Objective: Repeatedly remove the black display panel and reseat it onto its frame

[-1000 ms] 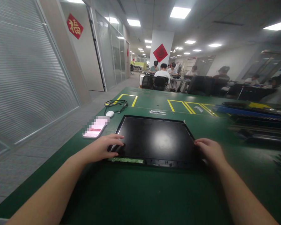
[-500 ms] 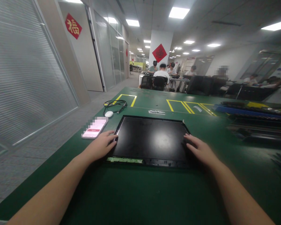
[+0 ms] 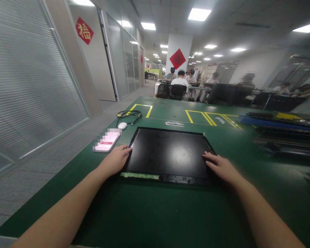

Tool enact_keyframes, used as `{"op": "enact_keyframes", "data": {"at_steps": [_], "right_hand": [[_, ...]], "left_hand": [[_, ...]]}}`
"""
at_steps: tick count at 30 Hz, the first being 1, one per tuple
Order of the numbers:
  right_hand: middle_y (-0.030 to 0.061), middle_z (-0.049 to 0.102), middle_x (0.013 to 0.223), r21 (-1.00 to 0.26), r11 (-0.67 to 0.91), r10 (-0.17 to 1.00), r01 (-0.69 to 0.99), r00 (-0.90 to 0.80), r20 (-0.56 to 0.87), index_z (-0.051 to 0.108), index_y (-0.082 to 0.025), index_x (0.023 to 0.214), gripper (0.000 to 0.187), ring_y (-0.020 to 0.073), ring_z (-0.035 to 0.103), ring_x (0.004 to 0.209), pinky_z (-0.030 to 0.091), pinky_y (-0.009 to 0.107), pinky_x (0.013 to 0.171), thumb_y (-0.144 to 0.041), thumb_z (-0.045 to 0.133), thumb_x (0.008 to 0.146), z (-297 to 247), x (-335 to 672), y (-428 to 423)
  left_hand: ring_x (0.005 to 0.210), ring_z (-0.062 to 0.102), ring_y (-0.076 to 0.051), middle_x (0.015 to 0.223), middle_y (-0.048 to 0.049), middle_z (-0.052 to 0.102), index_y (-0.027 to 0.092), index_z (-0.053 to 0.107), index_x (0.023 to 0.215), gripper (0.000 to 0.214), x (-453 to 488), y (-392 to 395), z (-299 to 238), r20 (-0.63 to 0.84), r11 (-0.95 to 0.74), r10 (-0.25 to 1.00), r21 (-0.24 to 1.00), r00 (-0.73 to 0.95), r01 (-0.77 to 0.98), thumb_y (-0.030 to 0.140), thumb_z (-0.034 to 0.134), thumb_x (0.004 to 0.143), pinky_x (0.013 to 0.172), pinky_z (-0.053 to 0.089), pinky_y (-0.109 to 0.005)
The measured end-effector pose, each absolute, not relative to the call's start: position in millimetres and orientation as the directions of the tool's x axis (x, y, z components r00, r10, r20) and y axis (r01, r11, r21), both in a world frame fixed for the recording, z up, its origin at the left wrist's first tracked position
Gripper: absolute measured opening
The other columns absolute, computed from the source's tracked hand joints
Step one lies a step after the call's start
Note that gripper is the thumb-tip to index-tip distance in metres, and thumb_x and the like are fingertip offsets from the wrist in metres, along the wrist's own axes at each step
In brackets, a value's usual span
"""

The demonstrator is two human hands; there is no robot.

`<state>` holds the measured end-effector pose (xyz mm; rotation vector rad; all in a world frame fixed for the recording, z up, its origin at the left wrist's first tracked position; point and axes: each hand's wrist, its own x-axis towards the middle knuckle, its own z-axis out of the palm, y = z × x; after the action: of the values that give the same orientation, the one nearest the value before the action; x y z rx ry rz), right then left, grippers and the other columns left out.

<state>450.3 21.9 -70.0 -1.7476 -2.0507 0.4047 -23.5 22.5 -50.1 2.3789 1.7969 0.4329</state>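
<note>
A black flat display panel (image 3: pixel 167 151) in a thin dark frame lies on the green table. Along its near edge runs a green circuit strip (image 3: pixel 139 176) on the left, with black frame to the right of it. My left hand (image 3: pixel 117 159) is closed on the panel's left edge, its fingers close together at the rim. At the opposite side, my right hand (image 3: pixel 223 167) grips the right edge, fingertips bent over onto the dark surface. The undersides of both hands are hidden.
Left of the panel lie a phone (image 3: pixel 107 140), a white oval object (image 3: pixel 122 125) and a coiled black cable (image 3: pixel 130 116). Yellow tape (image 3: pixel 208 118) marks the far table. Dark panels and a blue tray (image 3: pixel 258 120) are stacked at right. Several people sit beyond.
My left fingers have drawn closer together at the panel's left edge. The right fingertips sit slightly farther onto the panel. The whole view has shifted a little.
</note>
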Motion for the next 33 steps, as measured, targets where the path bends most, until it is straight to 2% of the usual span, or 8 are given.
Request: {"op": "enact_keyframes", "data": {"at_steps": [3,9,15,18,24,27,30,33], "right_hand": [[0.0052,0.060,0.139,-0.481,0.168,0.985,0.861,-0.122,0.126,0.074,-0.028,0.118,0.038,0.0268,0.054,0.133,0.028,0.053,0.120,-0.035,0.057,0.085,-69.6,450.2,21.6],[0.0030,0.062,0.136,-0.483,0.151,0.987,0.862,-0.105,0.121,0.076,-0.030,0.115,0.036,0.0268,0.057,0.130,0.031,0.049,0.120,-0.034,0.059,0.084,-66.9,450.7,21.4],[0.0030,0.064,0.134,-0.500,0.120,0.991,0.858,-0.076,0.108,0.078,-0.029,0.112,0.035,0.0280,0.058,0.129,0.032,0.049,0.119,-0.034,0.059,0.083,-64.2,448.5,20.2],[0.0033,0.065,0.133,-0.534,0.121,0.991,0.837,-0.066,0.120,0.078,-0.028,0.109,0.034,0.0278,0.058,0.129,0.035,0.047,0.118,-0.034,0.058,0.082,-64.9,448.1,19.3],[0.0038,0.075,0.116,-0.601,0.061,0.970,0.797,0.093,0.223,0.079,-0.027,0.100,0.033,0.0281,0.067,0.114,0.048,0.042,0.105,-0.040,0.057,0.079,-64.4,453.4,19.0],[0.0056,0.076,0.109,-0.588,-0.020,0.944,0.809,0.209,0.256,0.079,-0.026,0.095,0.032,0.0279,0.069,0.105,0.052,0.040,0.095,-0.039,0.055,0.077,-62.6,459.1,20.8],[0.0086,0.075,0.105,-0.586,-0.129,0.927,0.800,0.307,0.216,0.078,-0.023,0.101,0.037,0.0272,0.069,0.095,0.054,0.038,0.083,-0.038,0.056,0.076,-63.8,466.4,24.4],[0.0116,0.074,0.103,-0.592,-0.226,0.915,0.774,0.377,0.144,0.075,-0.018,0.113,0.046,0.0267,0.069,0.089,0.054,0.037,0.076,-0.037,0.057,0.075,-68.4,472.6,27.9]], "left_hand": [[0.127,0.059,-0.036,0.137,-0.0215,0.064,0.009,0.071,0.126,0.052,-24.9,24.4,-52.5,0.165,-0.301,0.950,0.271,0.264,0.914,0.028,0.037,0.091,0.109,0.044,-0.050],[0.126,0.060,-0.034,0.134,-0.0139,0.068,0.018,0.072,0.126,0.048,-29.0,27.5,-59.1,0.194,-0.300,0.948,0.289,0.251,0.909,0.029,0.043,0.090,0.109,0.045,-0.048],[0.126,0.059,-0.033,0.135,-0.0140,0.067,0.016,0.071,0.127,0.049,-30.9,29.2,-61.5,0.194,-0.306,0.946,0.280,0.258,0.910,0.028,0.042,0.090,0.110,0.044,-0.047],[0.126,0.059,-0.033,0.136,-0.0170,0.066,0.012,0.070,0.127,0.050,-29.4,28.0,-59.9,0.191,-0.297,0.949,0.274,0.251,0.915,0.029,0.039,0.092,0.110,0.043,-0.046],[0.128,0.057,-0.034,0.139,-0.0188,0.062,0.013,0.060,0.137,0.052,-27.7,25.2,-59.1,0.205,-0.252,0.960,0.331,0.191,0.909,0.030,0.042,0.092,0.110,0.042,-0.050],[0.133,0.052,-0.039,0.141,-0.0235,0.059,0.009,0.063,0.130,0.052,-30.6,27.4,-63.6,0.188,-0.196,0.971,0.298,0.144,0.934,0.037,0.044,0.091,0.111,0.039,-0.054],[0.136,0.049,-0.040,0.142,-0.0218,0.058,0.010,0.069,0.122,0.052,-35.0,30.9,-68.6,0.168,-0.174,0.977,0.255,0.133,0.951,0.043,0.043,0.092,0.113,0.038,-0.053],[0.134,0.052,-0.038,0.140,-0.0181,0.060,0.013,0.071,0.121,0.050,-38.3,33.8,-71.5,0.182,-0.190,0.973,0.270,0.144,0.944,0.042,0.043,0.091,0.113,0.040,-0.050]]}}
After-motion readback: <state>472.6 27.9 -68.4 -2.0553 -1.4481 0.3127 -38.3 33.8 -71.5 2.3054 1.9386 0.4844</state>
